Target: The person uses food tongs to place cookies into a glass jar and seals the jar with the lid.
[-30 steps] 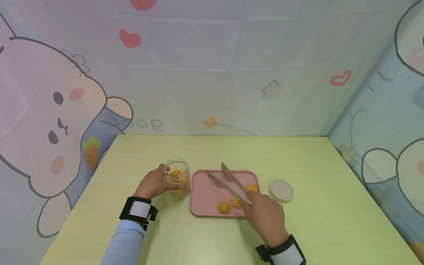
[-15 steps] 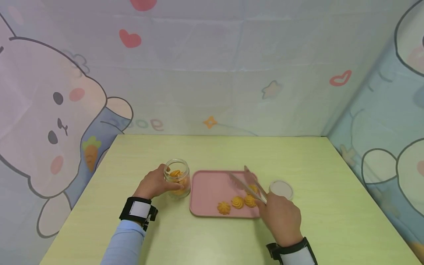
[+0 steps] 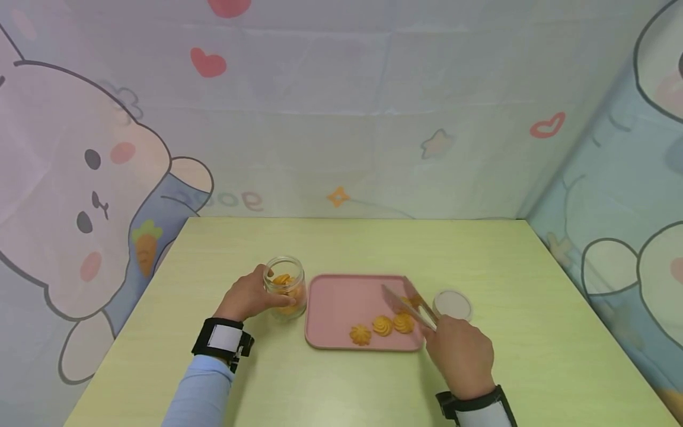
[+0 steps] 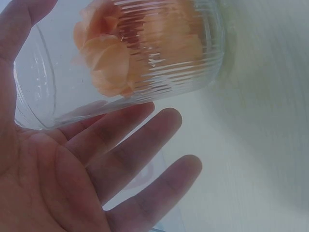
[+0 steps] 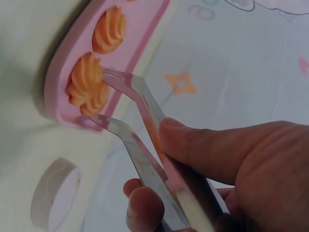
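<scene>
My left hand (image 3: 246, 296) grips a clear glass jar (image 3: 297, 289) on the table, thumb across its near side. Through the ribbed glass in the left wrist view show orange-yellow swirl cookies (image 4: 108, 63). Metal tongs (image 3: 418, 313) are in my right hand (image 3: 461, 354), pinched between thumb and fingers. Their two tips stand apart, one at either side of a cookie (image 5: 98, 99) near the end of the pink tray (image 3: 336, 305). Along the tray's near edge lie more swirl cookies (image 3: 382, 325), one (image 3: 360, 335) with its points facing up.
Right of the tray lies a round whitish lid (image 3: 453, 304), close beyond my right hand. The pale yellow table (image 3: 341, 385) ends at a cartoon-printed cloth (image 3: 341, 118) behind, with another such cloth panel (image 3: 603, 207) on the right side.
My right hand and the tongs have moved right across the tray, and the tips have come down around the cookie at its right end. My left hand and the jar have stayed put.
</scene>
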A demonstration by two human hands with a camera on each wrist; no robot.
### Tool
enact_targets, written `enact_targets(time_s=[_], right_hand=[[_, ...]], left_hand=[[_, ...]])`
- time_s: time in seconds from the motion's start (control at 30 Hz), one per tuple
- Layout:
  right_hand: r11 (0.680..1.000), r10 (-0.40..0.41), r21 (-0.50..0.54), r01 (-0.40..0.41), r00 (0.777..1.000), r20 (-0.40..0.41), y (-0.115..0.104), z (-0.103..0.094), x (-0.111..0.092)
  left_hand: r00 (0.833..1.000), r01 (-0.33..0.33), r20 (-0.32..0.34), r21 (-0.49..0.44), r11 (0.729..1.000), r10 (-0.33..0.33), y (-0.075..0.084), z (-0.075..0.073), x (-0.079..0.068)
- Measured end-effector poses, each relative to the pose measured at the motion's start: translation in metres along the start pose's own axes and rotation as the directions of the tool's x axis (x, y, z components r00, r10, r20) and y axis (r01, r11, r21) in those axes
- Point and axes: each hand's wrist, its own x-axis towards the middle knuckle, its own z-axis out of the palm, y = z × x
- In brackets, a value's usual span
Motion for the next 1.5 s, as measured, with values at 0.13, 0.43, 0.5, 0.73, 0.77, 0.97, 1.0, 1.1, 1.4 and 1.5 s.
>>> enact_targets(time_s=[0.13, 0.43, 0.5, 0.73, 0.77, 0.97, 1.0, 1.1, 1.4, 1.5], right_hand=[[1.0, -0.009, 0.01, 0.009, 1.0, 0.01, -0.006, 0.009, 0.004], [0.998, -0.059, 0.001, 0.059, 0.997, -0.042, -0.016, 0.029, 0.01], [0.999, -0.053, 0.005, 0.053, 0.998, -0.036, -0.017, 0.028, 0.009], [0.999, -0.05, 0.017, 0.05, 0.998, -0.025, -0.017, 0.019, 0.004], [0.998, -0.053, 0.015, 0.053, 0.998, -0.027, -0.017, 0.019, 0.003], [0.997, -0.075, -0.003, 0.075, 0.994, -0.078, -0.017, 0.023, 0.004], [0.997, -0.078, -0.006, 0.078, 0.993, -0.087, -0.017, 0.024, 0.005], [0.996, -0.087, -0.012, 0.087, 0.991, -0.098, -0.016, 0.026, 0.006], [0.995, -0.097, 0.009, 0.098, 0.992, -0.082, -0.014, 0.027, 0.009], [0.995, -0.101, 0.015, 0.103, 0.991, -0.092, -0.015, 0.026, 0.01]], left_hand=[[1.0, 0.003, 0.001, -0.001, 1.0, -0.003, -0.002, 0.001, 0.001], [1.0, 0.004, 0.002, -0.004, 1.0, -0.004, -0.003, 0.003, 0.003], [1.0, 0.004, 0.002, -0.002, 1.0, -0.004, -0.004, 0.003, 0.003], [1.0, 0.006, 0.0, -0.006, 1.0, -0.006, -0.003, 0.002, 0.002], [1.0, 0.006, -0.002, -0.005, 1.0, -0.006, -0.003, 0.002, 0.002], [1.0, 0.005, -0.004, 0.007, 1.0, -0.005, -0.003, 0.001, 0.002], [1.0, 0.005, -0.003, 0.009, 1.0, -0.005, -0.003, 0.001, 0.001], [1.0, 0.004, -0.001, 0.007, 1.0, -0.004, -0.003, 0.001, 0.001], [1.0, 0.002, 0.002, -0.007, 1.0, -0.002, -0.002, 0.002, 0.001], [1.0, 0.003, 0.001, -0.005, 1.0, -0.003, -0.003, 0.002, 0.001]])
